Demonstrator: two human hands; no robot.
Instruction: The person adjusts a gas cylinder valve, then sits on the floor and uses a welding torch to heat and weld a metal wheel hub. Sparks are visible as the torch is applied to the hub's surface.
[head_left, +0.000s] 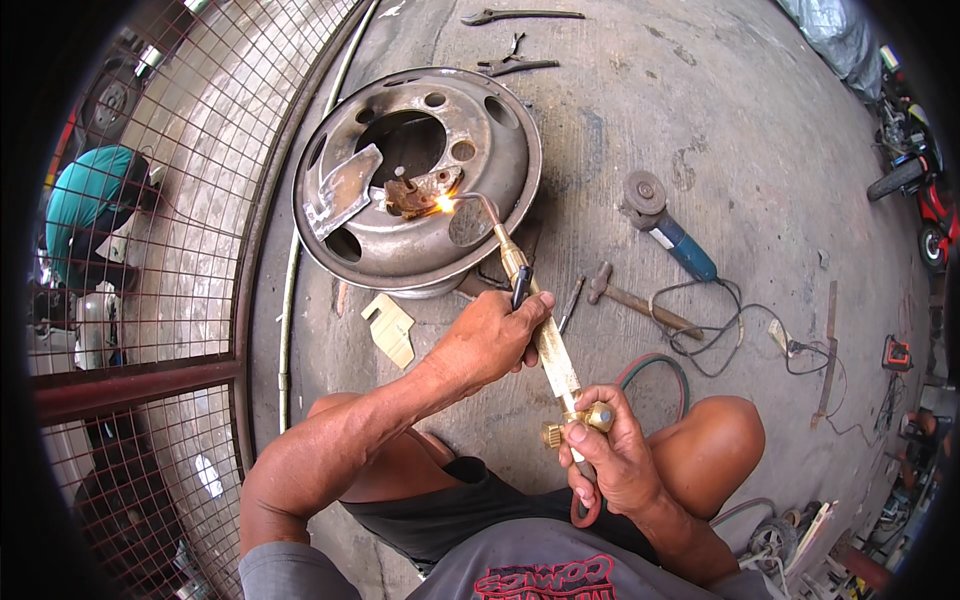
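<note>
My left hand [492,335] is wrapped round the upper body of a brass gas torch [556,365]; a small black piece juts up by its thumb. Lower down, my right hand [618,450] grips the same torch at its valve knobs. From the bent tip a bright flame meets a rusty metal bracket [415,196] with a bolt standing in it. That bracket rests on an upturned steel wheel rim [415,240]. A flat grey metal plate [343,190] lies beside it on the rim. Red and green hoses [655,360] run from the torch.
Right of the rim lie an angle grinder [672,225] with its cord and a hammer [645,305]. Pliers [518,65] and a wrench [522,16] are beyond it. A cut card template [388,330] lies nearer. Along the left stands a wire mesh fence [200,200], with another person [88,200] behind it.
</note>
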